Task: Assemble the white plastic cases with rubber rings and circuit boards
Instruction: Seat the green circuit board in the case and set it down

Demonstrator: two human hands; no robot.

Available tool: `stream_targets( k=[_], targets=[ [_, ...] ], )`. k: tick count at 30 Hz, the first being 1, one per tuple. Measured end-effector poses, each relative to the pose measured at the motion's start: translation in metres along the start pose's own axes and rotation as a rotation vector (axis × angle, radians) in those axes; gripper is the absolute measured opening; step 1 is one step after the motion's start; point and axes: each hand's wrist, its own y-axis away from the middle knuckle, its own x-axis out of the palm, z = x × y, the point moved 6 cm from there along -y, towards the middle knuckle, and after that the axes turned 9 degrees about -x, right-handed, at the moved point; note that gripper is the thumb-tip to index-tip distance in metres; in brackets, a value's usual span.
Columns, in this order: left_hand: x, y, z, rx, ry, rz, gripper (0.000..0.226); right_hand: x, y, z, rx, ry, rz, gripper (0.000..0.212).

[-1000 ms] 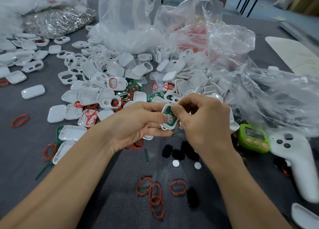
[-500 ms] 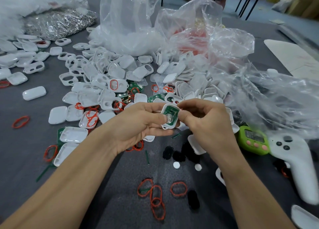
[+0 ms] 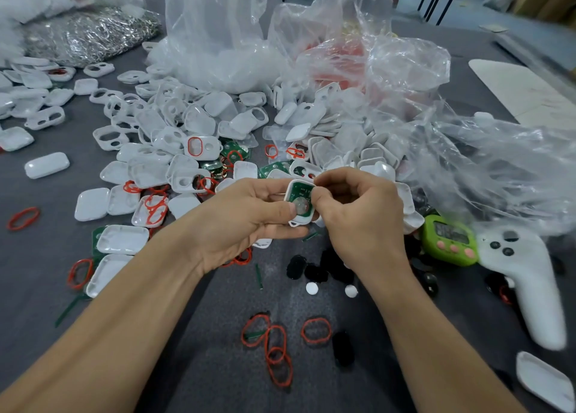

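Green circuit board (image 3: 300, 193) lies in the white case half (image 3: 296, 223), held just above the table (image 3: 218, 366) by the gripping left hand (image 3: 246, 222) and pinching right hand (image 3: 358, 216); seating it seems the step in hand, with a red rubber ring (image 3: 315, 330) likely needed next.

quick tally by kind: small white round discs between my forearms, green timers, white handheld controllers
white round discs: 2
green timer: 1
white controller: 1
total: 4
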Motion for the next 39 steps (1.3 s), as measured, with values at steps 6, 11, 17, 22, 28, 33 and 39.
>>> stream_targets(
  k=[6, 11, 17, 22, 28, 33, 39],
  targets=[
    [0.001, -0.002, 0.001, 0.031, 0.008, -0.071, 0.03, 0.0, 0.0, 0.0, 0.016, -0.005, 0.004, 0.012],
    [0.002, -0.001, 0.001, 0.055, -0.001, -0.087, 0.025, 0.001, 0.0, 0.0, 0.011, -0.028, 0.015, 0.011],
    [0.004, 0.001, 0.0, 0.065, -0.009, -0.138, 0.031, 0.006, 0.001, 0.001, 0.0, -0.042, 0.063, 0.011],
    [0.007, 0.002, -0.001, 0.085, -0.033, -0.181, 0.025, 0.008, 0.002, 0.003, -0.026, -0.033, 0.063, 0.011],
    [0.008, 0.004, -0.005, 0.127, -0.014, -0.211, 0.026, 0.018, 0.004, -0.003, 0.136, -0.334, 0.154, 0.012],
    [0.008, 0.008, -0.004, 0.149, -0.097, -0.217, 0.028, 0.02, 0.004, -0.01, 0.253, -0.5, 0.106, 0.028],
    [0.012, 0.007, -0.002, 0.156, -0.114, -0.207, 0.028, 0.02, 0.008, -0.011, 0.245, -0.485, 0.0, 0.017]
  ],
)
